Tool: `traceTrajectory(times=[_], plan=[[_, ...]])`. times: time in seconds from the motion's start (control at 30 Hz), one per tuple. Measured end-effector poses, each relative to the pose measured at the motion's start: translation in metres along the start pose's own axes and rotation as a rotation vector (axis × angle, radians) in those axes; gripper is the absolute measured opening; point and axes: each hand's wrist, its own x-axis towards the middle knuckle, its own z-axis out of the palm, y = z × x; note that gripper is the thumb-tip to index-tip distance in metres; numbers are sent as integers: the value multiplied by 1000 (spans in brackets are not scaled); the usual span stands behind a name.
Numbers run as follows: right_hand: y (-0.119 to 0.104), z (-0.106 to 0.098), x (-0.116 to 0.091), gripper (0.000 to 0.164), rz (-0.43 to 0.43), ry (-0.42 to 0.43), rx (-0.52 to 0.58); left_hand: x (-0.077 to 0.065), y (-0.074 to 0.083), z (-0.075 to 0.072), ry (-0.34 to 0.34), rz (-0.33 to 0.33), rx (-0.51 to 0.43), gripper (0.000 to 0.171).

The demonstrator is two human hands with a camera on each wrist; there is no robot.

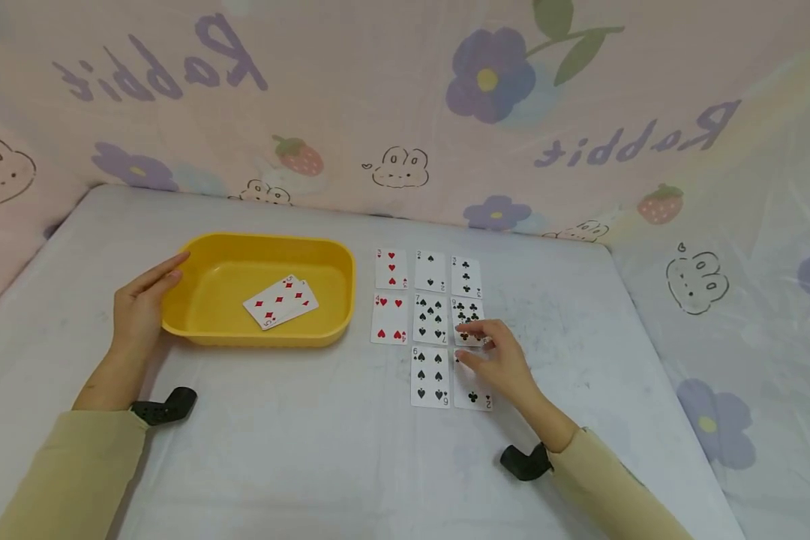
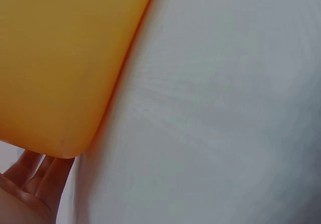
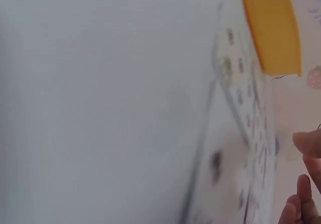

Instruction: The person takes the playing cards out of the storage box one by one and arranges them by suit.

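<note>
My left hand (image 1: 142,307) rests against the left end of a yellow tray (image 1: 202,241), its fairly straight fingers touching the rim. In the left wrist view the fingertips disappear behind the tray's edge. Inside the tray, a five of diamonds (image 1: 270,304) overlaps another diamond card. My right hand (image 1: 502,364) hovers at the right column of laid-out playing cards, thumb and index finger apart with nothing between them. Its fingers partly cover a black club card (image 1: 469,309) and the two of clubs (image 1: 472,397) below. Left of these lie a seven of spades (image 1: 430,319) and a six of spades (image 1: 430,377).
A four of hearts (image 1: 388,319), a three of hearts (image 1: 391,268), a two of spades (image 1: 430,271) and another club card (image 1: 466,277) complete the face-up grid beside the tray. A white cloth covers the table (image 1: 297,442). Behind it hangs a rabbit-print curtain (image 1: 351,90).
</note>
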Motion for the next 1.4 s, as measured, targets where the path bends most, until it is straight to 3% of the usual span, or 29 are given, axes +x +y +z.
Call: traceTrajectory(times=[0.17,0.5,0.9,1.1,1.4], plan=[[-22,11,20,36,61,-2,182,1,-1,-2,-6,-6,-4,35],[-72,43,60,35,64,-29,451,1,-4,0,-9,4,-49,33],[-126,86,98,34,60,-110,576,1,-2,-1,4,-17,6,35],[-149,110,111,33,145,-158,617,1,-2,0,10,-5,-13,35],[-170,144,118,36,284,-154,612,1,-2,0,8,3,24,34]])
